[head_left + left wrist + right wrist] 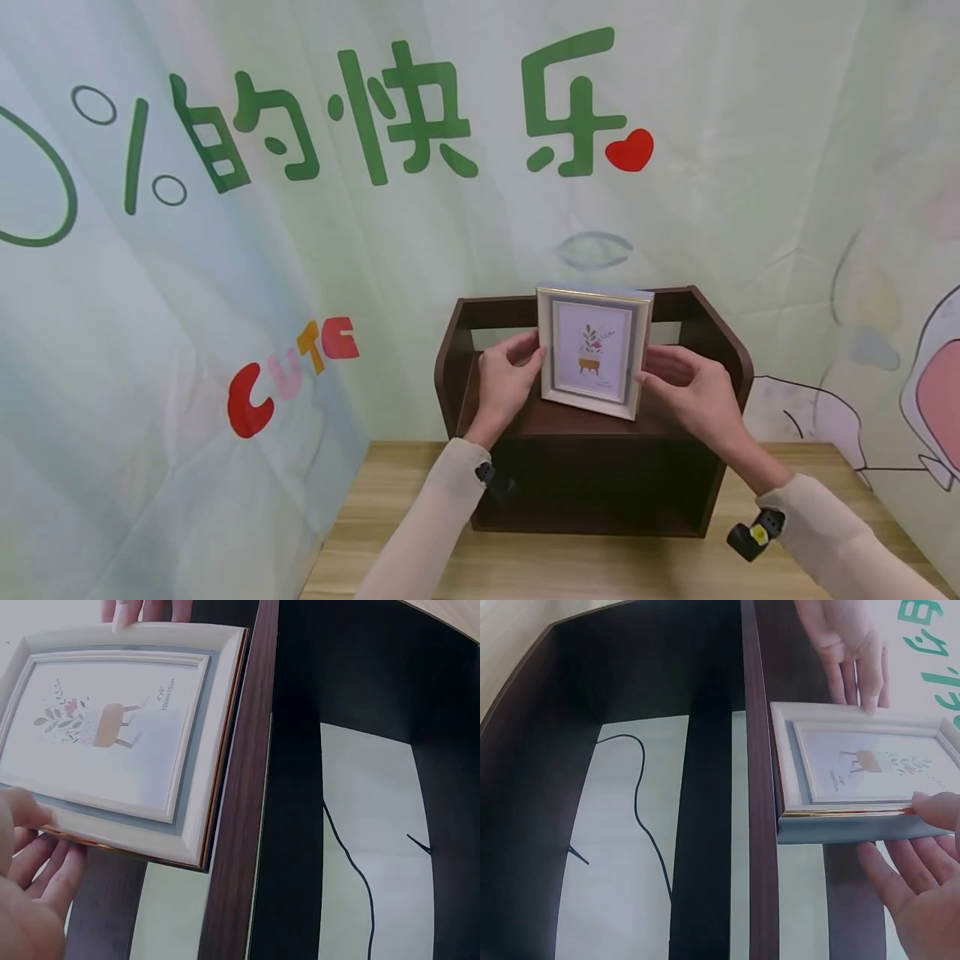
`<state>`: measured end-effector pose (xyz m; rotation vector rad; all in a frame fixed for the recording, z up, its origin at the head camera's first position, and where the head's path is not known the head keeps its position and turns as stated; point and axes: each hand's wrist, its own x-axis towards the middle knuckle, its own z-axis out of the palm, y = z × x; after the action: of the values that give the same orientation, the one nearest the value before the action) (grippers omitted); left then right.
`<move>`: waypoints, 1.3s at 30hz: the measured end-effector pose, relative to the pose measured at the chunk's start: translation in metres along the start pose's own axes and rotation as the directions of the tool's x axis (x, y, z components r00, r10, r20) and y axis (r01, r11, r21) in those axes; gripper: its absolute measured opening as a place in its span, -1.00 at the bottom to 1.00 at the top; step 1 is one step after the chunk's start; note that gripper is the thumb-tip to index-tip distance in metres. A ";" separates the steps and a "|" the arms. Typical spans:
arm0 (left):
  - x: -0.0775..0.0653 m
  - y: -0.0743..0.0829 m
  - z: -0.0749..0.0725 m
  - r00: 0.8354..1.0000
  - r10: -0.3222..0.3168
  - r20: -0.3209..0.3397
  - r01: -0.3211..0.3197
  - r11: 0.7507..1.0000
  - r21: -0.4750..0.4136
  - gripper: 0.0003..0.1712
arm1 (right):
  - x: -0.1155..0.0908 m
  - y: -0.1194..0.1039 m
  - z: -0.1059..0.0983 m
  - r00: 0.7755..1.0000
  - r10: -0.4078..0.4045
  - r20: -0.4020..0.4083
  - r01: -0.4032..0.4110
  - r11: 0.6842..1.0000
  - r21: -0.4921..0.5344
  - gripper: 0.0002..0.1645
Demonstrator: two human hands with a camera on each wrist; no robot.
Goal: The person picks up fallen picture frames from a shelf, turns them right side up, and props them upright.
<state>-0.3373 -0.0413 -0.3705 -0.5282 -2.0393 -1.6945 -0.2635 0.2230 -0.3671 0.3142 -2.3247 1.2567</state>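
Observation:
A cream picture frame (547, 367) with a gold edge and a grey inner mat surrounds a print of a potted plant. It stands close over the top shelf of a dark brown wooden shelf unit (517, 417), leaning slightly back. My left hand (506, 379) grips its left side, thumb on the front and fingers behind. At its opposite side my right hand (697, 396) pinches the edge the same way. In the left wrist view the frame's lower edge (223, 765) lies along the shelf's front board (244, 757). The frame's back is hidden.
The unit's lower compartment (592, 483) opens toward me, and raised side panels (716, 342) flank the top shelf. Beneath is a light wood table (397, 492). A pale printed curtain (420, 242) with green characters hangs behind and to the left.

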 end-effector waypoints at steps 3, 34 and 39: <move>0.001 -0.001 0.001 1.000 0.009 0.005 -0.009 1.000 -0.019 -0.67 | -0.002 0.000 0.002 1.000 -0.017 -0.007 0.017 1.000 0.011 -0.49; 0.038 -0.018 0.034 0.993 -0.026 0.119 0.027 1.000 -0.008 -0.59 | -0.012 -0.023 0.035 0.995 -0.081 0.058 0.079 0.996 0.027 -0.53; 0.042 -0.020 0.038 0.988 -0.028 0.149 0.025 1.000 0.018 -0.58 | -0.014 -0.029 0.048 0.995 -0.097 0.021 0.097 0.995 0.026 -0.55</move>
<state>-0.3867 -0.0067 -0.3692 -0.6429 -2.1713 -1.6982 -0.2536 0.1670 -0.3761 0.4462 -2.2850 1.2415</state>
